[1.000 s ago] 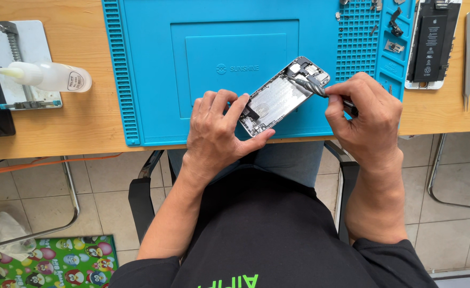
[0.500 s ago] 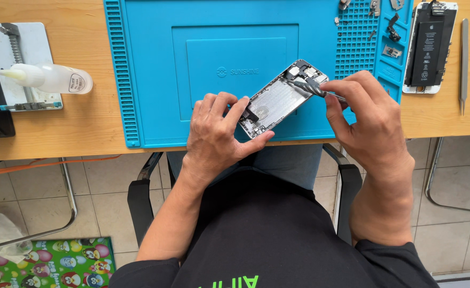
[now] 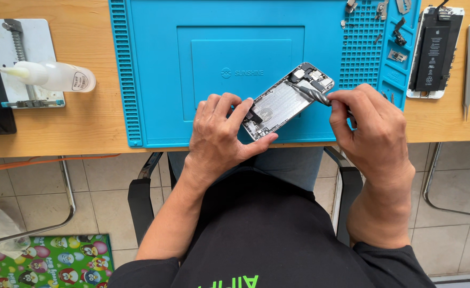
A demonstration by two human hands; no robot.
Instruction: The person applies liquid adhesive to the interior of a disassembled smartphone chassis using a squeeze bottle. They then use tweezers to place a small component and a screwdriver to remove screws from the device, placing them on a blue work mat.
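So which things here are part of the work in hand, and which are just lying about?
In use: opened phone, steadied by left hand; metal tool in right hand; blue mat.
Lying about: squeeze bottle, screen panel, tweezers, loose parts.

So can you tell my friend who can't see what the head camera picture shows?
A person's left hand steadies an opened phone shell on a blue repair mat, while the right hand holds tweezers to its top end. Beside the mat lie a detached phone screen and a squeeze bottle on the wooden table.
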